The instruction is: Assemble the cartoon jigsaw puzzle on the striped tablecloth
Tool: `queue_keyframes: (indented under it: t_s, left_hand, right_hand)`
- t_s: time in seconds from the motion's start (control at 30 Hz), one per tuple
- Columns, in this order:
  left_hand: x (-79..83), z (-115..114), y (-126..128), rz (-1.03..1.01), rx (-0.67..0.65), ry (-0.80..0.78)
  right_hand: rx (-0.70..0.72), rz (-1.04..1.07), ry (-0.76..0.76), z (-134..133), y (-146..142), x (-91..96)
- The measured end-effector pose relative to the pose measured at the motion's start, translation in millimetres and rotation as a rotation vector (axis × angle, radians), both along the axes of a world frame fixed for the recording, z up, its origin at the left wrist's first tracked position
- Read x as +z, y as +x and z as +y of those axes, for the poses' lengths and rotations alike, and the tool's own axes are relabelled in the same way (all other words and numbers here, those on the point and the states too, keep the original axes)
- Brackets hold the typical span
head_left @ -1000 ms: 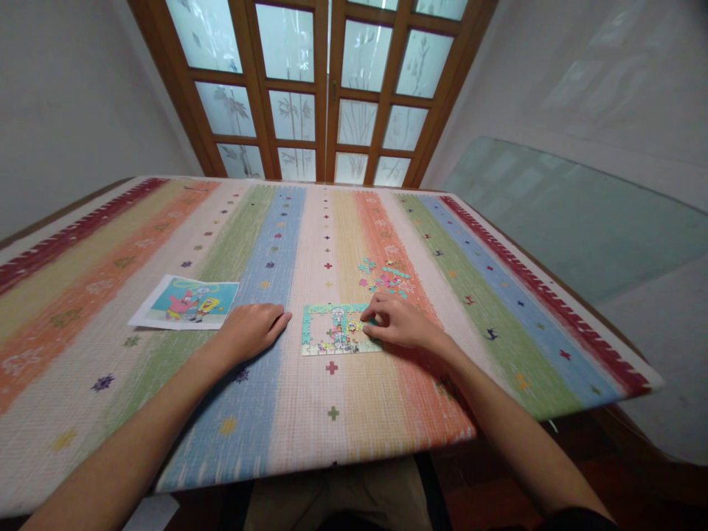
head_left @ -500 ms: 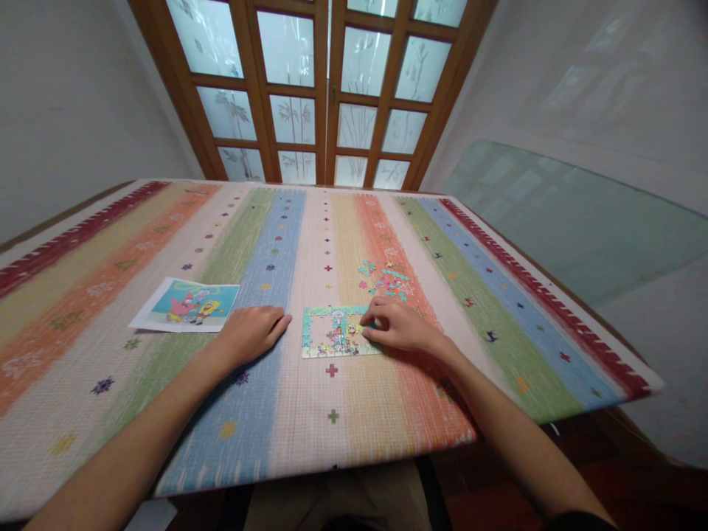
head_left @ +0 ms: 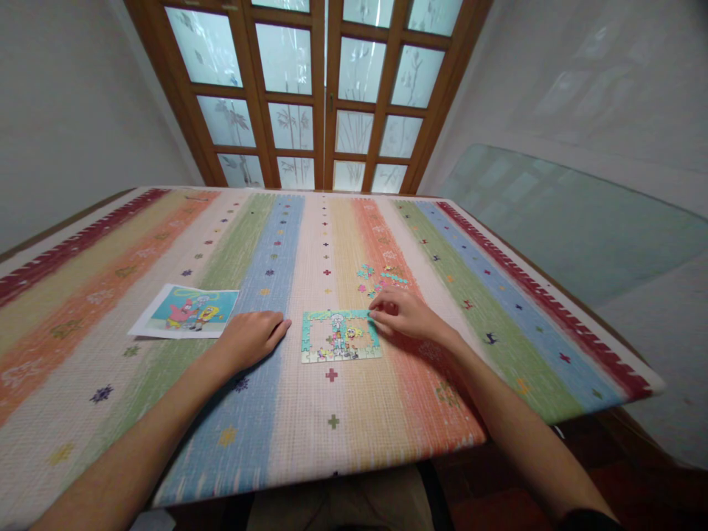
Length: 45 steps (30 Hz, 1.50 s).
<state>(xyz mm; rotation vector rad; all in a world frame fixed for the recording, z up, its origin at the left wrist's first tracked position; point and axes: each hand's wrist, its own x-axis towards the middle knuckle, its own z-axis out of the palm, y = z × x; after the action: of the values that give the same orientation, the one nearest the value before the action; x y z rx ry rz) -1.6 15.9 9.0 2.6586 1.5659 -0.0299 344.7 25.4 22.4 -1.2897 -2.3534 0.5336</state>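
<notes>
A partly assembled jigsaw puzzle (head_left: pixel 341 355) lies flat in front of me. Its border is joined, a column of pieces with cartoon figures stands in the middle, and gaps on both sides show the cloth. A yellow cartoon face piece (head_left: pixel 352 334) sits right of that column. Over the puzzle's upper right corner hovers my right hand (head_left: pixel 403 313), fingers curled, thumb and index tips slightly apart with no piece visible between them. My left hand (head_left: pixel 251 339) rests loosely closed on the cloth, left of the puzzle, beside a printed cartoon picture (head_left: pixel 191 311).
Several loose puzzle pieces (head_left: pixel 365 271) lie scattered beyond my right hand, which partly hides them. A striped tablecloth (head_left: pixel 310 420) covers the table. Wooden glazed doors (head_left: pixel 321 96) stand behind it, and a glass panel (head_left: pixel 558 199) leans at the right wall.
My right hand has drawn back from inside the puzzle toward its upper right corner, uncovering the yellow face piece and the right border. My left hand stays in place. The view has tilted slightly.
</notes>
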Motion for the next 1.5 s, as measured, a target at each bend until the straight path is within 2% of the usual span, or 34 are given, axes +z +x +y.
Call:
queue_keyframes:
  t_s: [0.13, 0.3, 0.5, 0.63, 0.87, 1.17, 1.5]
  left_hand:
    - [-0.5, 0.0, -1.0, -0.038, -0.008, 0.007]
    - [-0.4, -0.4, -0.7, -0.058, -0.005, -0.009]
    - [2.3, -1.0, 2.3, -0.010, 0.016, -0.037]
    - [1.9, -0.9, 2.0, -0.007, 0.020, -0.031]
    - [1.7, -1.5, 1.1, -0.014, -0.001, -0.006]
    - [-0.8, -0.3, -0.2, -0.051, -0.010, 0.006]
    - [0.9, -1.3, 0.1, -0.046, -0.004, 0.000]
  right_hand:
    - [-0.116, 0.031, 0.067, 24.4, 18.3, 2.6]
    - [-0.299, -0.070, 0.110, 59.8, 40.6, 1.8]
    - [-0.392, -0.154, 0.086, 92.6, 52.2, -7.2]
    - [-0.356, -0.158, 0.086, 105.9, 52.7, -13.4]
    - [-0.294, -0.127, 0.031, 116.4, 57.9, -15.5]
    - [-0.250, -0.084, 0.026, 116.8, 60.4, -9.7]
    - [-0.341, -0.007, 0.014, 112.8, 57.7, -11.7]
